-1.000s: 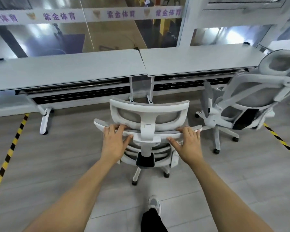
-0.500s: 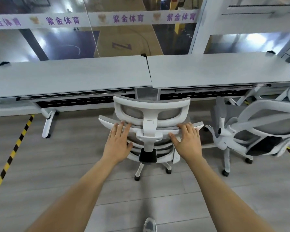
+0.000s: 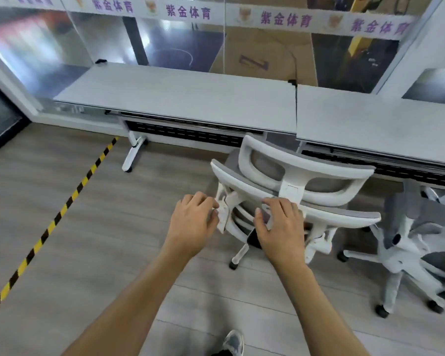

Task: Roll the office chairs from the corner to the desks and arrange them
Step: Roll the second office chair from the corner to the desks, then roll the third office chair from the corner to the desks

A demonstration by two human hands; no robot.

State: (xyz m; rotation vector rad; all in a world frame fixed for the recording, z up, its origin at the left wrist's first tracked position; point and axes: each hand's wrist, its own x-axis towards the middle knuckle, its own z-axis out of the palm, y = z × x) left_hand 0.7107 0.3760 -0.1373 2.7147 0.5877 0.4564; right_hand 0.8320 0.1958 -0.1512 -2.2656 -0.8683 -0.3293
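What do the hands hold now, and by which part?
The white office chair: the right hand grips the backrest's top rail, the left hand curls its fingers at the backrest's left edge.

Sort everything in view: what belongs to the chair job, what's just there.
Job: white-framed grey mesh office chair, held by left hand and right hand; second white-and-grey office chair; left grey desk; right grey desk.
Just there: yellow-and-black striped floor tape; white banner with purple lettering.

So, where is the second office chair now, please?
In the head view, the second chair stands far right, before the right desk, beside the nearer chair the right hand grips.
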